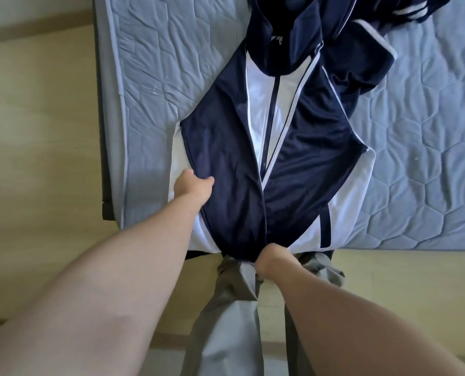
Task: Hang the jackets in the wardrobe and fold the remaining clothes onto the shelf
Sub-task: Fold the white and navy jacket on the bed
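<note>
Gripping, fingers curled, a jacket laid lengthwise away: right hand at near hem, left hand farther up its side.

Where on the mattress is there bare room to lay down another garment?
The widest bare patch of mattress lies right of the jacket, nearer than the dark clothes. A narrower strip runs between the jacket and the mattress's left edge, above the left hand. The middle and top are crowded; the right hand grips the hem.
</note>
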